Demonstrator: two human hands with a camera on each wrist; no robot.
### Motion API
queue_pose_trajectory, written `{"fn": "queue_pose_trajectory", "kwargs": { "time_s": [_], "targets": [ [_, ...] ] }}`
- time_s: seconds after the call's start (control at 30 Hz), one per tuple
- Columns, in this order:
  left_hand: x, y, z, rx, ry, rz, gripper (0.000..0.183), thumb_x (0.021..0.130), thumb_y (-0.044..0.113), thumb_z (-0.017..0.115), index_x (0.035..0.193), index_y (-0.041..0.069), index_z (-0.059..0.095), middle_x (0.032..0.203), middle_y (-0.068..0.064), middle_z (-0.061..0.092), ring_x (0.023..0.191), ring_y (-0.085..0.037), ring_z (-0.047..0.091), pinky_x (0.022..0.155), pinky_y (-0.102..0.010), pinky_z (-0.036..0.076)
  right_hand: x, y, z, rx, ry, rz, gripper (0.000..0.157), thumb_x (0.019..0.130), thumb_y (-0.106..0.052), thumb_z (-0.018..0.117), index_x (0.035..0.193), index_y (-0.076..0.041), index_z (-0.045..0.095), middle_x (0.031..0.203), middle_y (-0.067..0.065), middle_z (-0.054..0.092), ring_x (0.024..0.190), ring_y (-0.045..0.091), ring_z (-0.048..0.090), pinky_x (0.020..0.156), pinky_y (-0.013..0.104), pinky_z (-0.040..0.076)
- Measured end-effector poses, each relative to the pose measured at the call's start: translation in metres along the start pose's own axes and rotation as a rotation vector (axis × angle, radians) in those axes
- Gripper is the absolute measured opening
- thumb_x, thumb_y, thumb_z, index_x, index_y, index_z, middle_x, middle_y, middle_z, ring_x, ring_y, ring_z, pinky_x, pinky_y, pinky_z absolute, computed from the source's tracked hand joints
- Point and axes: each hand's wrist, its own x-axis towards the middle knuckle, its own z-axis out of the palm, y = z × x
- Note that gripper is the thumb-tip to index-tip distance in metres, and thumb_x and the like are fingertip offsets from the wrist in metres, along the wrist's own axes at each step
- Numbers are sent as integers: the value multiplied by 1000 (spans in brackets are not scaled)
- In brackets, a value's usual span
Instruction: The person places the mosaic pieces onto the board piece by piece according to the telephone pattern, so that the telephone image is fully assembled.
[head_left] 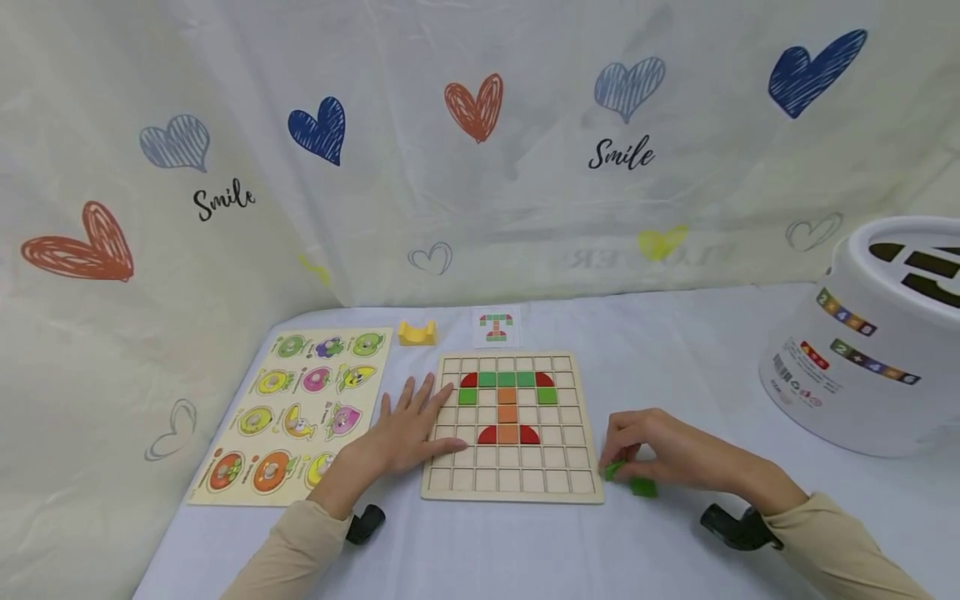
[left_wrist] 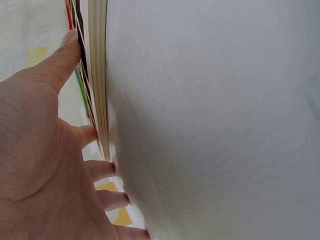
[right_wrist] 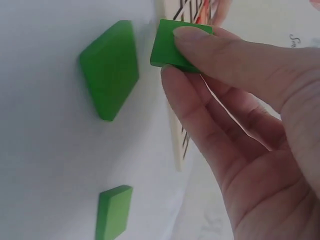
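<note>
In the head view, my left hand [head_left: 401,437] lies with fingers spread on the left edge of a wooden grid board [head_left: 517,482]. Red, green and orange tiles fill some of its squares, forming a T-like figure with a wider foot. Off the board's lower right corner, my right hand [head_left: 660,446] pinches a green square tile [right_wrist: 162,47] between thumb and fingers. Two more green tiles show on the white cloth in the right wrist view, a nearer one [right_wrist: 110,72] and a smaller-looking one [right_wrist: 116,212]. The left wrist view shows fingertips at the board's side edge [left_wrist: 97,75].
Behind the board lies a small pattern card [head_left: 496,327] beside a yellow notched block [head_left: 417,333]. A wooden fruit-picture board [head_left: 330,340] lies on the left. On the right stands a white bucket [head_left: 847,417] with a slotted lid. A heart-printed curtain [head_left: 525,192] hangs behind.
</note>
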Motion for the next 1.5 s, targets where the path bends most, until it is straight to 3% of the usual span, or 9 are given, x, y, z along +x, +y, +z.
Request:
{"fn": "queue_pose_trajectory", "kwargs": {
  "time_s": [0.17, 0.5, 0.77, 0.93, 1.2, 1.5],
  "targets": [
    [0, -1, 1, -13, 2, 1, 95, 98, 68, 58, 168, 15, 22, 174, -20, 7, 159, -48, 0, 119, -76, 1, 13, -9, 2, -14, 59, -89, 22, 89, 1, 80, 106, -13, 81, 99, -9, 67, 88, 2, 66, 75, 24, 59],
    [0, -1, 0, -3, 2, 4, 95, 98, 68, 57, 169, 15, 21, 174, -19, 7, 159, -48, 0, 119, -76, 2, 70, -26, 34, 40, 150, -123, 17, 92, 3, 77, 105, -7, 80, 100, -2, 71, 89, 5, 67, 77, 25, 59],
    [-1, -1, 0, -2, 1, -3, 95, 98, 67, 57, 169, 15, 22, 174, -19, 8, 159, -47, 1, 119, -75, 3, 100, -34, 58, 100, 167, -52, 14, 93, -1, 77, 105, -7, 81, 98, -1, 72, 86, 4, 62, 79, 24, 58],
    [-1, 0, -1, 3, -1, -1, 94, 99, 67, 56, 169, 16, 21, 174, -19, 8, 159, -48, 1, 119, -75, 3, 110, -34, 65, 134, 192, -42, 16, 92, 3, 76, 107, -3, 80, 99, 2, 73, 86, 4, 65, 77, 24, 59],
    [-1, 0, -2, 18, 0, 8, 93, 99, 67, 56, 168, 15, 22, 174, -19, 8, 158, -48, 3, 118, -76, 4, 115, -31, 70, 180, 158, 9, 16, 93, 4, 75, 107, -2, 80, 99, 2, 72, 90, 5, 67, 80, 24, 59],
    [-2, 1, -3, 6, -4, 9, 93, 99, 66, 57, 168, 14, 22, 174, -20, 9, 158, -49, 3, 118, -77, 4, 119, -33, 69, 48, 141, -1, 15, 93, 3, 76, 106, -2, 82, 92, 0, 70, 78, 0, 55, 68, 20, 52]
  ]
}}
